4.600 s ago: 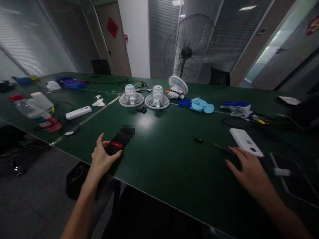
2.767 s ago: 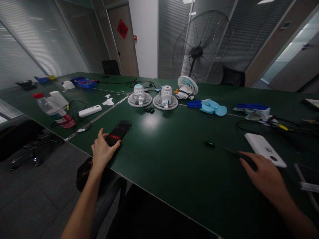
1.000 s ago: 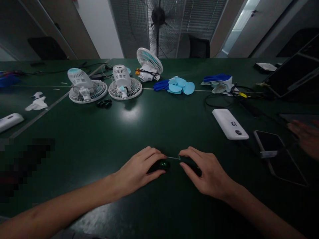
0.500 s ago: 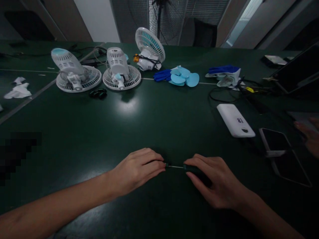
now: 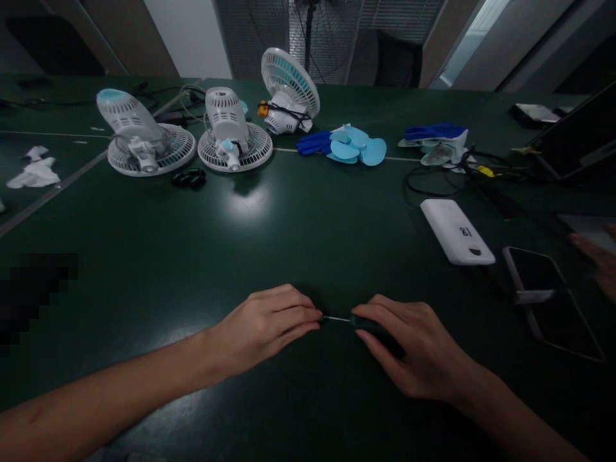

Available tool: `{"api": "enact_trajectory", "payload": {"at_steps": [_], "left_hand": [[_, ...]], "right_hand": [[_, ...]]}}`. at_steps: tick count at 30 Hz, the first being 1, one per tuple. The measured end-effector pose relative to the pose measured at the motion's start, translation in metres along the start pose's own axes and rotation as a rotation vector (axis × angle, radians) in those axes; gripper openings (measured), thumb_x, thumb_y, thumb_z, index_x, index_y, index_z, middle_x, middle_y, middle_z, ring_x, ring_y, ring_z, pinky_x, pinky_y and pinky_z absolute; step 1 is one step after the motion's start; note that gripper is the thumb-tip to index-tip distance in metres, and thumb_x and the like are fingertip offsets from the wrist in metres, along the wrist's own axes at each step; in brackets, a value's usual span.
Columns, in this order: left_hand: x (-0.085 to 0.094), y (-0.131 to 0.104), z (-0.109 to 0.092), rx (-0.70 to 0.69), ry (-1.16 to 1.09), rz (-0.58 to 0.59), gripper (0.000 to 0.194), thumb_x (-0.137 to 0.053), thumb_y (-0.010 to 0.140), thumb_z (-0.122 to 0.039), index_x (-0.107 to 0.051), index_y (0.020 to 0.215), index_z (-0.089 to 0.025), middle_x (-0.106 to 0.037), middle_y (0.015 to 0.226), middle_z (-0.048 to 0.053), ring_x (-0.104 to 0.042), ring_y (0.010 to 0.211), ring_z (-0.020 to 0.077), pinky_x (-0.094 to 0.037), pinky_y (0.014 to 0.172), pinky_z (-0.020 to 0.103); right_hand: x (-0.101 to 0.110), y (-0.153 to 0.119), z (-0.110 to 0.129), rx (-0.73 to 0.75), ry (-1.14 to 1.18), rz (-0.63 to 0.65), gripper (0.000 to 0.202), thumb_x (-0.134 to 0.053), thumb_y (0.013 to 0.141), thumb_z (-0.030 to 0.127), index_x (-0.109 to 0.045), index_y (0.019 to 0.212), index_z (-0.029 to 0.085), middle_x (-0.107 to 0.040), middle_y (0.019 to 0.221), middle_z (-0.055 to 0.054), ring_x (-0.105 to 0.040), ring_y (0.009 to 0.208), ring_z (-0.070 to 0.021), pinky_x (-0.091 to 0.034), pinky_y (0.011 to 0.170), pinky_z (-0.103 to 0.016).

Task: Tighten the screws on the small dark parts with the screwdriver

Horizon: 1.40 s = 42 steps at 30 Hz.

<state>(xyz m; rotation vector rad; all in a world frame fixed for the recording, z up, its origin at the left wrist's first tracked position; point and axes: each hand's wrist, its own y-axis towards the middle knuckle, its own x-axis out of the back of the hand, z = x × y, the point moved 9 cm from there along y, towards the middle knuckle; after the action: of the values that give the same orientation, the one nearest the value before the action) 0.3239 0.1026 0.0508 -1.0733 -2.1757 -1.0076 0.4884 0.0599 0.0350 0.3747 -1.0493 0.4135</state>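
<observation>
My right hand point(image 5: 409, 346) is wrapped round the dark handle of a screwdriver point(image 5: 378, 330), whose thin metal shaft points left. At the shaft's far end, the fingers of my left hand point(image 5: 276, 321) pinch a small dark piece that they mostly hide; what it is cannot be made out. Both hands are low over the dark green table point(image 5: 298, 237), near its front.
Two fans point(image 5: 144, 144) point(image 5: 231, 138) lie face down at the back left, small dark parts point(image 5: 188, 178) before them. Behind are a tilted fan point(image 5: 291, 90), blue blades point(image 5: 356, 146) and gloves point(image 5: 436, 141). At right: white device point(image 5: 457, 231), phone point(image 5: 534, 273), another person's hand point(image 5: 597, 260).
My right hand and the screwdriver have shifted slightly left. My left fingers now cover more of the small dark piece at the shaft's end.
</observation>
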Motion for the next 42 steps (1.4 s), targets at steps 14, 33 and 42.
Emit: {"api": "enact_trajectory", "payload": {"at_steps": [14, 33, 42], "left_hand": [[0.001, -0.002, 0.001, -0.001, -0.010, -0.016, 0.018, -0.062, 0.099, -0.015, -0.069, 0.115, -0.013, -0.069, 0.108, 0.008, -0.066, 0.097, 0.0156, -0.056, 0.086, 0.027], [-0.004, 0.003, 0.000, 0.065, 0.022, 0.148, 0.035, -0.050, 0.104, -0.017, -0.062, 0.137, -0.018, -0.062, 0.113, 0.012, -0.060, 0.102, 0.0188, -0.054, 0.086, 0.031], [-0.008, 0.007, 0.006, 0.127, -0.055, 0.190, 0.022, -0.051, 0.104, -0.020, -0.064, 0.122, -0.017, -0.061, 0.113, 0.009, -0.058, 0.105, 0.0190, -0.050, 0.091, 0.032]], "right_hand": [[-0.007, 0.007, 0.001, -0.020, 0.017, 0.050, 0.024, -0.048, 0.103, 0.026, -0.055, 0.126, 0.023, -0.067, 0.105, -0.005, -0.067, 0.085, -0.0178, -0.044, 0.066, -0.030], [0.029, -0.002, -0.040, -0.166, 0.073, -0.222, 0.023, -0.054, 0.102, 0.030, -0.056, 0.124, 0.023, -0.068, 0.101, -0.005, -0.068, 0.081, -0.0189, -0.053, 0.068, -0.032], [0.027, 0.000, -0.053, -0.241, 0.073, -0.205, 0.023, -0.055, 0.102, 0.034, -0.058, 0.122, 0.023, -0.069, 0.105, -0.006, -0.069, 0.085, -0.0205, -0.056, 0.070, -0.034]]}}
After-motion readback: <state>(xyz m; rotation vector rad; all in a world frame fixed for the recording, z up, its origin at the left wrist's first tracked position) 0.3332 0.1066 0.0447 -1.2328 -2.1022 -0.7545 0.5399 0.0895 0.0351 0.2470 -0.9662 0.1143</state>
